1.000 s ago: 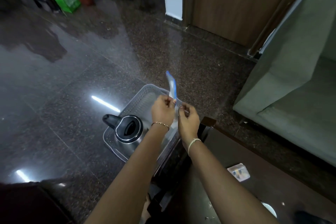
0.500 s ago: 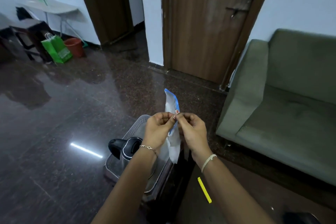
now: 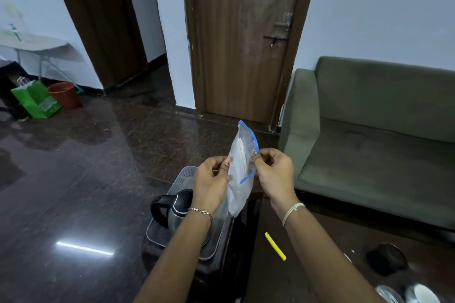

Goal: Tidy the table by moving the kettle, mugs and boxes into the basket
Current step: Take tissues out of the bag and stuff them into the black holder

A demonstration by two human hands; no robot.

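I am holding a clear plastic bag (image 3: 240, 174) with a blue seal strip upright above the basket (image 3: 181, 179). My left hand (image 3: 211, 183) is pinching the bag's left edge; my right hand (image 3: 274, 171) is pinching the seal strip. The kettle (image 3: 172, 209) is standing inside the basket, just below my left wrist. A yellow strip (image 3: 275, 246) is lying on the dark table (image 3: 307, 275).

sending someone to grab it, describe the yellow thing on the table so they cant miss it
Start at the green sofa, then drop to the dark table in front of it. The yellow stick lies flat near the table's left edge, the only bright, thin, straight item there.
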